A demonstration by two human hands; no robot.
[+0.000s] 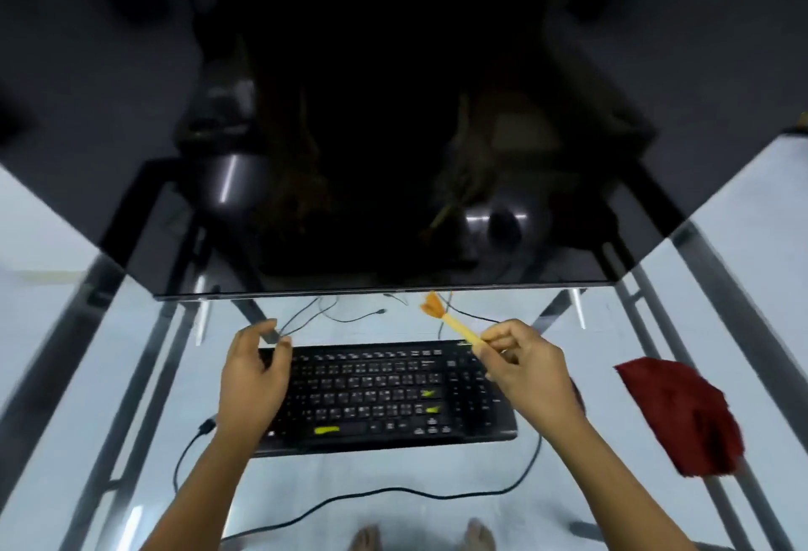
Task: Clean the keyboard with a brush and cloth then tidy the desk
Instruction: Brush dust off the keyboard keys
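Observation:
A black keyboard (376,397) lies flat on a glass desk (393,480), with yellow marks on a few keys. My right hand (524,365) pinches a small brush (454,323) by its yellow handle; the orange bristles point up and to the left, beyond the keyboard's far edge. My left hand (255,375) hovers over the keyboard's left end with thumb and fingers curled apart, holding nothing. A dark red cloth (682,415) lies crumpled on the desk to the right of the keyboard, apart from both hands.
A large dark monitor (393,157) stands just behind the keyboard and fills the top of the view. Thin black cables (332,314) trail under the monitor, and the keyboard cable (393,491) loops across the near desk. Bare feet show through the glass.

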